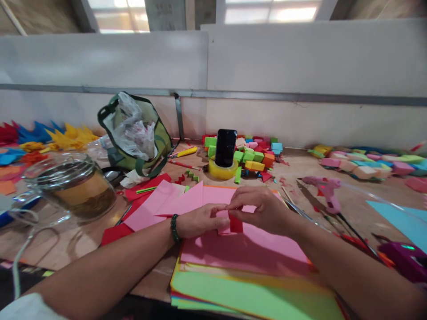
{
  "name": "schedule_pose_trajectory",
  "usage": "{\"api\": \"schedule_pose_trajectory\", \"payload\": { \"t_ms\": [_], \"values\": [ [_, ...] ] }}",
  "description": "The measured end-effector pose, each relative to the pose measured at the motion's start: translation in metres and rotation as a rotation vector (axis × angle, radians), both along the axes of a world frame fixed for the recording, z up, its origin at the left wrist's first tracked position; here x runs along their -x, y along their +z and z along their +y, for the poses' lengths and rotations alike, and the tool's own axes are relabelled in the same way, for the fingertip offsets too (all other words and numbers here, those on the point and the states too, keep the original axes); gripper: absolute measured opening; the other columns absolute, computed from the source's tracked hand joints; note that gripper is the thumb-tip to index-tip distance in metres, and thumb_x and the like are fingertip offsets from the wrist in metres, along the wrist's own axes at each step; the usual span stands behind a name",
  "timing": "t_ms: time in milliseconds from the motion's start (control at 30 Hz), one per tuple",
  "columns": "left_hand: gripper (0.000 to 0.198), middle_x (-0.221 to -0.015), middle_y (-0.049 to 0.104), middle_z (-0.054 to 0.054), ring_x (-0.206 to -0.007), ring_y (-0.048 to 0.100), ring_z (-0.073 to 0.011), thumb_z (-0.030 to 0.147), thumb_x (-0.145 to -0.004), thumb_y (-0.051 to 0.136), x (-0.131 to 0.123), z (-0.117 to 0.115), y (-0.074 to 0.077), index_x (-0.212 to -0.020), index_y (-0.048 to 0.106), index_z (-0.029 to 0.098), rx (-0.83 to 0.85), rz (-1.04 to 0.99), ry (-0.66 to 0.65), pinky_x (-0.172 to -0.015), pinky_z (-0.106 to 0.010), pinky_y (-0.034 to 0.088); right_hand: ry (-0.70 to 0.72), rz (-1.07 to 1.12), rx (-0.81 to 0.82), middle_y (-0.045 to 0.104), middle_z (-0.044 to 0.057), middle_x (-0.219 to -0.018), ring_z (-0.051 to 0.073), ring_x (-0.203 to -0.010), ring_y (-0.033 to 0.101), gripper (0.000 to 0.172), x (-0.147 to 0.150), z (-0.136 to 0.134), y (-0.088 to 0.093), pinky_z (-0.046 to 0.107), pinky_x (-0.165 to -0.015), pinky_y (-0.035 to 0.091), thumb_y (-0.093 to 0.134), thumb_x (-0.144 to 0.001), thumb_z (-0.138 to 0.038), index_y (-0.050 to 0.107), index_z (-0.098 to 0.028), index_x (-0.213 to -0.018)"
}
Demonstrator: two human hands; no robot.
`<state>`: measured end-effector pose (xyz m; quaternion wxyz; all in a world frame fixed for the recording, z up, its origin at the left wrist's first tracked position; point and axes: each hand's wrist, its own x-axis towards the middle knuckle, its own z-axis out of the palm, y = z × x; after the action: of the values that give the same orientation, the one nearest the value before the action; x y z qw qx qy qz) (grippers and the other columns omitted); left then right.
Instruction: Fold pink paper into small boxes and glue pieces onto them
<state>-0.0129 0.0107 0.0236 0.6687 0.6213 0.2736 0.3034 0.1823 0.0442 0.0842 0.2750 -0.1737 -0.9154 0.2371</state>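
My left hand (200, 220) and my right hand (263, 209) meet above a stack of coloured paper sheets (247, 284). Both pinch a small folded paper piece (230, 222), pink on the left and red on the right. The left wrist wears a dark green bead bracelet (174, 227). A large pink sheet (243, 251) tops the stack right under the hands. More pink sheets (160, 204) and red paper (115, 232) lie to the left.
A phone (225, 147) leans upright in a yellow tape roll (223, 171), with folded paper blocks (256, 155) behind. A glass jar (75, 186) and green bag (136, 133) stand left. A pink glue gun (325, 189), scissors (308, 195) and blue sheet (400, 220) lie right.
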Motion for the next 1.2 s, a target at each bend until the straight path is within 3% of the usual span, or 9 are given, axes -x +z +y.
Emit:
{"api": "schedule_pose_trajectory", "payload": {
  "t_ms": [133,267,433,567,833,1033,1200],
  "values": [
    [0.055,-0.090,0.061,-0.004,-0.076,0.051,-0.0121,0.053,-0.072,0.068,-0.002,-0.001,0.001,-0.110,0.062,0.015,0.041,0.017,-0.034,-0.068,-0.022,0.041,-0.067,-0.010,-0.237,0.061,0.003,-0.065,0.012,-0.060,0.052,0.015,0.005,-0.005,-0.005,0.024,-0.056,0.040,0.054,-0.081,-0.012,0.067,-0.016,-0.074],
    [0.061,-0.101,0.062,-0.006,-0.088,0.055,-0.0168,0.048,-0.061,0.079,-0.004,-0.003,0.004,-0.110,0.061,0.016,0.076,-0.051,-0.055,-0.080,-0.027,0.043,-0.097,-0.032,-0.328,0.058,0.003,-0.063,0.012,-0.059,0.049,0.016,0.008,-0.008,-0.010,0.023,-0.055,0.037,0.053,-0.079,-0.009,0.064,-0.014,-0.070],
    [0.062,-0.110,0.062,-0.007,-0.101,0.056,-0.0220,0.031,-0.062,0.081,-0.005,-0.004,0.004,-0.117,0.057,0.017,0.091,-0.039,-0.079,-0.092,-0.035,0.042,-0.156,-0.093,-0.236,0.062,0.004,-0.070,0.012,-0.061,0.051,0.016,0.007,-0.009,-0.012,0.022,-0.056,0.039,0.054,-0.073,-0.007,0.067,-0.014,-0.077],
    [0.066,-0.116,0.060,-0.008,-0.111,0.052,-0.0246,0.024,-0.060,0.082,-0.006,-0.004,0.004,-0.120,0.056,0.018,0.029,-0.037,-0.047,-0.093,-0.034,0.042,-0.180,-0.076,-0.243,0.060,0.003,-0.064,0.012,-0.058,0.050,0.019,0.007,-0.010,-0.016,0.022,-0.055,0.036,0.052,-0.067,-0.003,0.067,-0.015,-0.071],
    [0.051,-0.093,0.062,-0.003,-0.085,0.056,-0.0144,0.020,-0.060,0.082,-0.009,-0.005,0.000,-0.106,0.059,0.016,0.113,-0.028,0.035,-0.079,-0.026,0.045,-0.335,-0.082,-0.128,0.060,0.000,-0.063,0.010,-0.055,0.048,0.017,0.011,-0.008,-0.020,0.020,-0.053,0.034,0.053,-0.062,-0.001,0.061,-0.016,-0.067],
    [0.063,-0.113,0.060,-0.007,-0.101,0.056,-0.0194,0.021,-0.063,0.081,-0.011,-0.005,-0.001,-0.120,0.054,0.021,0.086,-0.125,0.083,-0.088,-0.032,0.045,-0.366,-0.053,-0.114,0.056,-0.001,-0.058,0.009,-0.053,0.046,0.016,0.011,-0.008,-0.020,0.020,-0.052,0.033,0.051,-0.063,-0.001,0.058,-0.016,-0.061],
    [0.056,-0.104,0.063,-0.007,-0.095,0.058,-0.0188,0.024,-0.065,0.079,-0.012,-0.004,-0.003,-0.116,0.057,0.016,0.084,-0.086,0.095,-0.085,-0.032,0.046,-0.354,-0.077,-0.013,0.061,0.001,-0.063,0.010,-0.055,0.050,0.015,0.011,-0.008,-0.018,0.020,-0.052,0.035,0.054,-0.066,-0.005,0.064,-0.015,-0.070]
  ]
}}
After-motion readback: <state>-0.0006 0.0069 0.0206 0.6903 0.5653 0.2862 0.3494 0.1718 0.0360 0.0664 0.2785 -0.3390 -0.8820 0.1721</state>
